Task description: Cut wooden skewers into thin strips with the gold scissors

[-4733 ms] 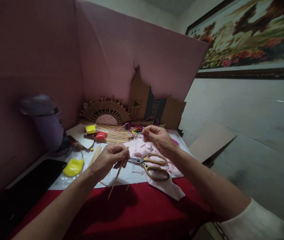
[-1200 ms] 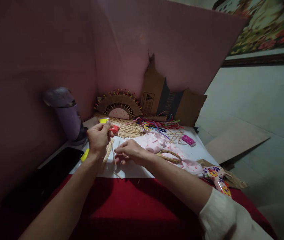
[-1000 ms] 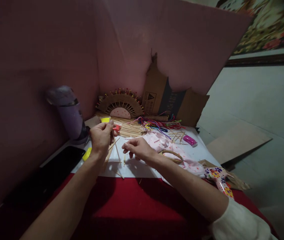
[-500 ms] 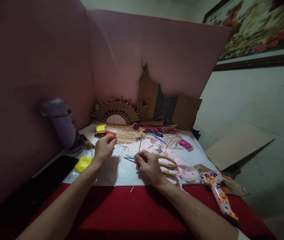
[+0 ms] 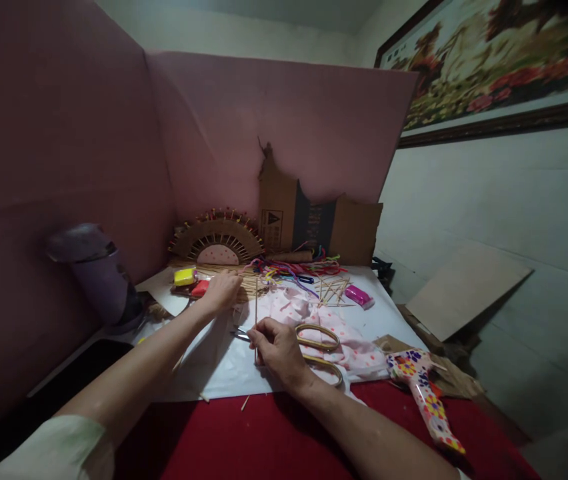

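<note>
My right hand (image 5: 280, 350) pinches a thin wooden stick (image 5: 256, 303), which stands nearly upright. Beneath that hand lie scissors (image 5: 320, 338) with gold handles, their blade tips showing to its left. My left hand (image 5: 224, 292) is stretched over the bundle of wooden sticks (image 5: 250, 287); its fingertips point down among them, and whether it grips one is hidden. Pink dotted cloth (image 5: 344, 333) spreads to the right of the scissors. Yellow (image 5: 185, 277) and red (image 5: 200, 288) clay packs lie left of my left hand.
A cardboard half-round fan (image 5: 218, 238) and a torn cardboard sheet (image 5: 334, 230) stand at the back. Colored cords (image 5: 304, 267), short sticks (image 5: 333, 291) and a magenta pack (image 5: 359, 297) lie nearby. A flowered glue gun (image 5: 427, 393) is at right, a purple bottle (image 5: 97, 277) at left.
My left hand has moved right and forward to the stick bundle. My right hand still holds its stick, now more upright. The whole view has shifted a little.
</note>
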Tool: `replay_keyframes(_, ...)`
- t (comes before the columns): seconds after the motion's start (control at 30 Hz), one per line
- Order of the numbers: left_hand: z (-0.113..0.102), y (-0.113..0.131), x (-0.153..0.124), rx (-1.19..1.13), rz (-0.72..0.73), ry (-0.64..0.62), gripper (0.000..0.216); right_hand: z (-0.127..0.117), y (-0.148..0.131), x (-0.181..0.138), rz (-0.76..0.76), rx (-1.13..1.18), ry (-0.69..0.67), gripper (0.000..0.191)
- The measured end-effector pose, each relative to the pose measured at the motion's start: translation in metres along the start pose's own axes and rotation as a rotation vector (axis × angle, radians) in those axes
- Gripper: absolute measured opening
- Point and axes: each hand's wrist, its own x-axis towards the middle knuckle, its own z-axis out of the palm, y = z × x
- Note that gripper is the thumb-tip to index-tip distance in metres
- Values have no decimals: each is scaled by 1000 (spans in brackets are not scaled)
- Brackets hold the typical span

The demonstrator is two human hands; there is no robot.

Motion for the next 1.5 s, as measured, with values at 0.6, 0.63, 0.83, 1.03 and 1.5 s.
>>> replay_keyframes(0.6,-3,-28,9,91,160,133,26,0,-2,1,33,136,70,24)
replay_keyframes(0.63,-5,-27,7,83,164,164,27,-1,-2,1,51,175,86,26)
replay_keyframes(0.83,-14,-2,-20,-65,454,417,31,-5,1,8,99,423,167,35)
replay_keyframes(1.03,-2,18,-53,-105,770,619,19,-9,0,8,49,434,68,34)
replay_keyframes(1.5,-15,34,-97,-97,757,742,30,-7,-7,-2,-123,149,199,7)
